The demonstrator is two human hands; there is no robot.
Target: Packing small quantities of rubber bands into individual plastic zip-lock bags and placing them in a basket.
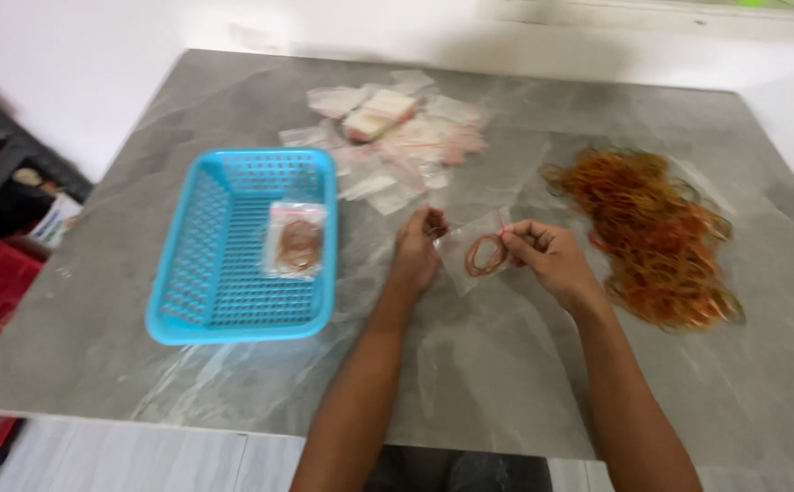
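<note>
Both forearms rise from the bottom edge of the frame and converge a little right of centre, where the two hands share one small clear plastic bag (475,257) with a few rubber bands inside. The left hand (418,251) is curled, knuckles up, its fingertips pinched on the bag's left upper corner. The right hand (547,255) is bent at the wrist and turned inward, thumb and forefinger closed on the bag's right upper edge. The bag hangs between them just above the grey marbled table (470,364). To the right lies a loose heap of orange and brown rubber bands (657,232). At left centre stands a blue plastic basket (187,273) holding one filled bag (295,240). Empty bags (397,137) are scattered at upper centre.
</note>
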